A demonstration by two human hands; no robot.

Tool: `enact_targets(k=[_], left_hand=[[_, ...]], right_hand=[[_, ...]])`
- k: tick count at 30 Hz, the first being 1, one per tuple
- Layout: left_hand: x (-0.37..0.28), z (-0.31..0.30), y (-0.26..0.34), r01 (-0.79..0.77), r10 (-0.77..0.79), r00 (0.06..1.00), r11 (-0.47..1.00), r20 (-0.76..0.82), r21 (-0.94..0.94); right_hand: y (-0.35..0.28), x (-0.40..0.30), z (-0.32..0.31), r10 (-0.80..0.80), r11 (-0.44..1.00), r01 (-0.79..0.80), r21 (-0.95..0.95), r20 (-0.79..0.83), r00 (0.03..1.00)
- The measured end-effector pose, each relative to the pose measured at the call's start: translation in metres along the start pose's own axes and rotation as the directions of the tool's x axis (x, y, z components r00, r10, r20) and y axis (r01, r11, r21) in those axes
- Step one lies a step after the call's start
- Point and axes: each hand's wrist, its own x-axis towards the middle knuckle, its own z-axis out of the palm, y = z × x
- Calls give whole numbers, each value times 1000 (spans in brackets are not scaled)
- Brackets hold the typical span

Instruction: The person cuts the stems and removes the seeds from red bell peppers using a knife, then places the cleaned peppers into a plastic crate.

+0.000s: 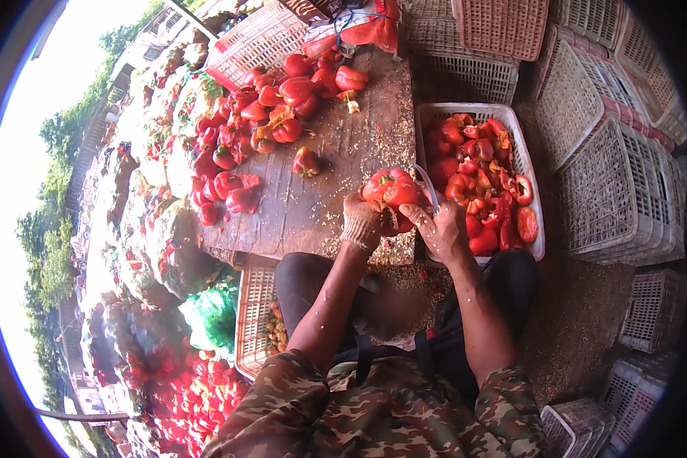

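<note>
A red bell pepper [394, 188] with a green stem hollow sits over the near right part of the wooden table. My left hand [362, 222], in a knitted work glove, grips it from the left side. On the pepper's right, my right hand [445, 230] is bare and dotted with seeds. It holds a thin, pale, curved tool [427, 178], perhaps a blade; its handle is hidden in the fingers. My right thumb rests close against the pepper. A single red pepper [307, 162] lies apart, beyond my left hand.
Whole red peppers [252, 123] are heaped across the left and far side of the seed-strewn wooden table [343, 137]. A white plastic crate [528, 149] of cut peppers stands at its right. Stacked crates [601, 194] line the right; a crate [252, 320] holds cores. Filled net sacks [183, 246] crowd the left.
</note>
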Motion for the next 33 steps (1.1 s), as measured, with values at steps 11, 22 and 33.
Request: enact_targets(k=[11,22,33], left_hand=[[21,-11,-36,-327,315,917,945,-245,-7],[23,-2,7,-240,100,936,883,-338,-404],[15,-19,-24,-264,260,963,963,-70,-54]], right_hand=[[-23,-16,19,136,953,-128,-275,11,991],[43,-51,48,121,948,-95,-303,67,990],[-10,3,-1,-104,991,101,86,28,994]])
